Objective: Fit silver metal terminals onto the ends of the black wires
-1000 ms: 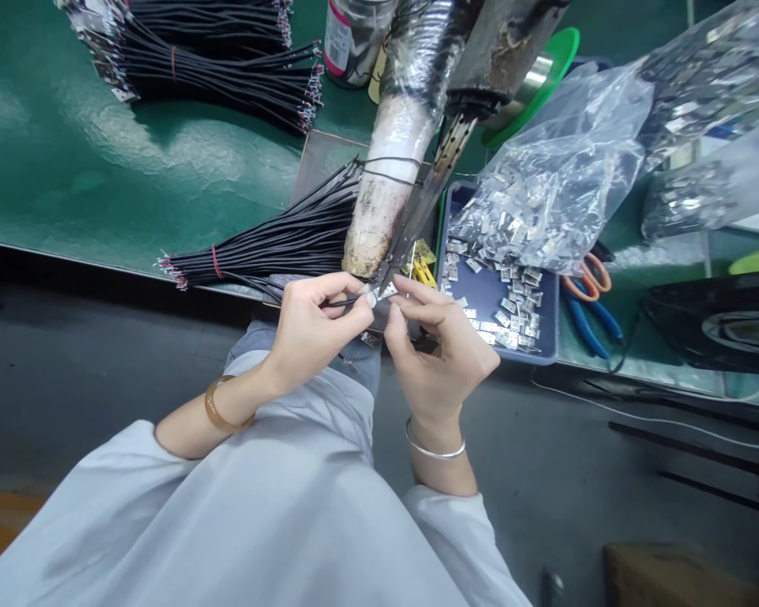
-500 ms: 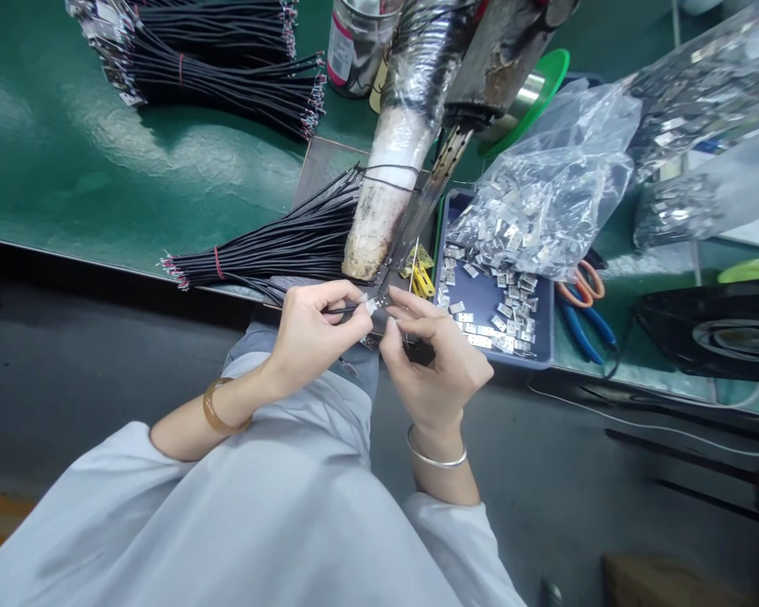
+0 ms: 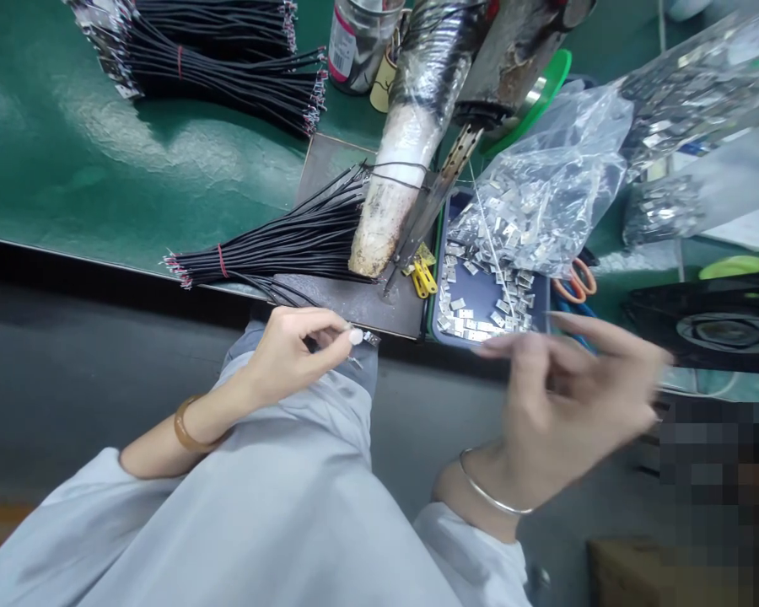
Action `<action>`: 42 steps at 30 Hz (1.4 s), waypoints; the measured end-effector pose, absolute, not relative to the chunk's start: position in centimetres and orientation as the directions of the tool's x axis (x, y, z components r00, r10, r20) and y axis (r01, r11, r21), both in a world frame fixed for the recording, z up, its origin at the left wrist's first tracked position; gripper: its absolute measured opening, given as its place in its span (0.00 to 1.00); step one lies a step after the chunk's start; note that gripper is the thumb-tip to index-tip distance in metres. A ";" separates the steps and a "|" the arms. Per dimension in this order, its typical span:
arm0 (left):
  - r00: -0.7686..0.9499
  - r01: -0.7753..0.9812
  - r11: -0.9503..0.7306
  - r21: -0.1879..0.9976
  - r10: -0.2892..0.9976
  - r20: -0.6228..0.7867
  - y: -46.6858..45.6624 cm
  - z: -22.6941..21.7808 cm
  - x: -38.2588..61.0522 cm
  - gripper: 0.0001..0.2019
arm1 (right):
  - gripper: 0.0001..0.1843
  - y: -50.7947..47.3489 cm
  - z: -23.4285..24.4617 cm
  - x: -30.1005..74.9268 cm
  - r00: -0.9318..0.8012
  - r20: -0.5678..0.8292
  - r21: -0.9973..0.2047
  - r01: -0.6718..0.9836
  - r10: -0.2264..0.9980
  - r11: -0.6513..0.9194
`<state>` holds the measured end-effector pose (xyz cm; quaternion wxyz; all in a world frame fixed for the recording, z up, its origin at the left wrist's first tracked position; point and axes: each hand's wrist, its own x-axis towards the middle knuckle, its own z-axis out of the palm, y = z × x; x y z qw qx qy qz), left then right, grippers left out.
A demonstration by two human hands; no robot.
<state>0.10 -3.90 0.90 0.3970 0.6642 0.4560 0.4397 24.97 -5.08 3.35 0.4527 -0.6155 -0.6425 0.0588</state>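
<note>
My left hand [image 3: 304,346] is closed in a pinch at the bench's front edge, thumb against index finger. What lies in the pinch is mostly hidden; only a small pale bit shows at the fingertips. Just beyond them, a small metal connector [image 3: 371,339] rests near my lap. My right hand [image 3: 575,388], blurred by motion, is over the front of the blue tray [image 3: 435,278]. A thin solder wire [image 3: 494,244] runs down to its closed thumb and finger. Loose metal USB connectors [image 3: 481,327] lie in the tray.
A soldering iron [image 3: 423,206] slants down beside a wrapped white holder [image 3: 383,202]. Bundled black cables [image 3: 278,240] lie left of it. Yellow clips [image 3: 423,278], a clear bag of connectors [image 3: 544,185], a green spool [image 3: 560,80] and orange-handled scissors [image 3: 582,282] are nearby.
My right hand has moved away to the right from my left hand, and the solder wire has swung with it. My left hand has drawn slightly down and left from the iron's tip.
</note>
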 end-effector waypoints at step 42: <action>0.312 0.033 -0.054 0.998 0.949 0.041 -0.7 1.9 1.2 0.10 | 0.10 -3.0 3.0 21.5 0.160 0.464 -0.810 0.476 0.871 0.344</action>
